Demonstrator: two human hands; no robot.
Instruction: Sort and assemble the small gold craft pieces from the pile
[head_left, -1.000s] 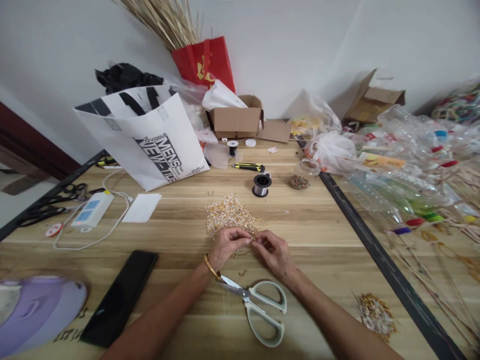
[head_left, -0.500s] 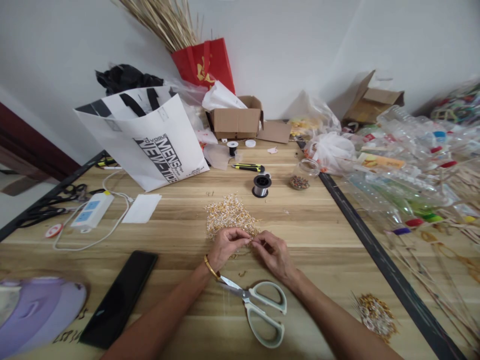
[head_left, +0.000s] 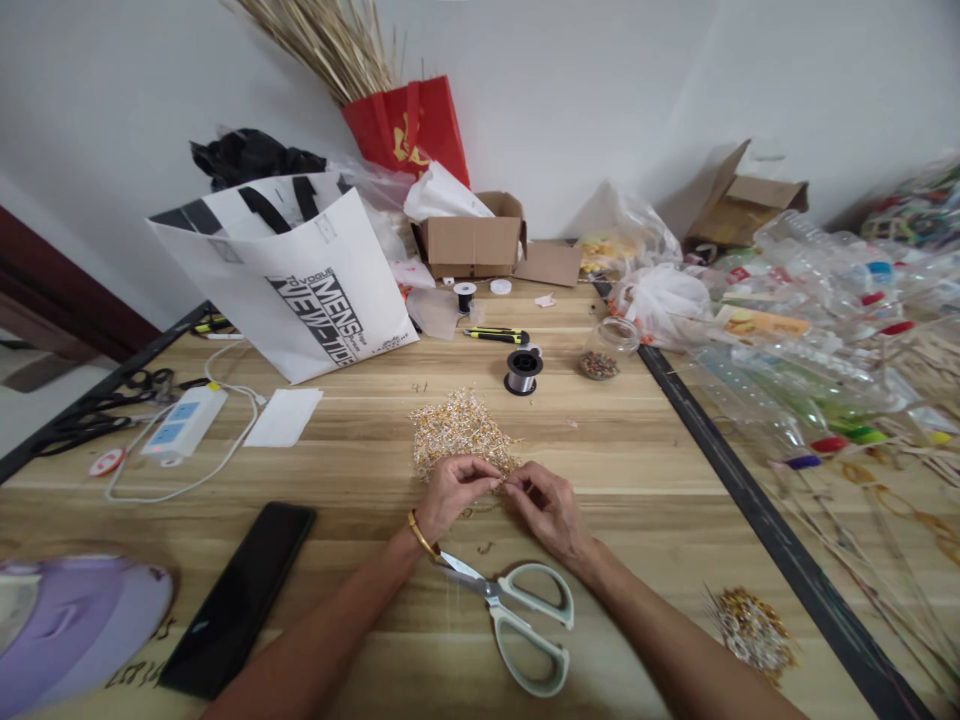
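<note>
My left hand (head_left: 455, 492), with a gold bangle (head_left: 424, 536) at its wrist, is closed in a pinch. My right hand (head_left: 551, 510) pinches just beside it, and the fingertips of both nearly meet. Whatever they hold between them is too small to make out. Directly behind the fingers spreads a pile of gold and clear beaded pieces (head_left: 459, 428). Scissors with pale handles (head_left: 491, 595) lie between my forearms, blades slightly apart and pointing toward the left wrist. A smaller heap of gold and clear beaded pieces (head_left: 752, 632) sits right of my right forearm.
Beyond the pile stand a wire spool (head_left: 523, 371), a yellow-black utility knife (head_left: 496, 335) and a jar of beads (head_left: 600, 352). On the left are a black phone (head_left: 238, 598), a power strip (head_left: 184, 424) and a white bag (head_left: 300, 285). Plastic bottles (head_left: 795, 370) crowd the right.
</note>
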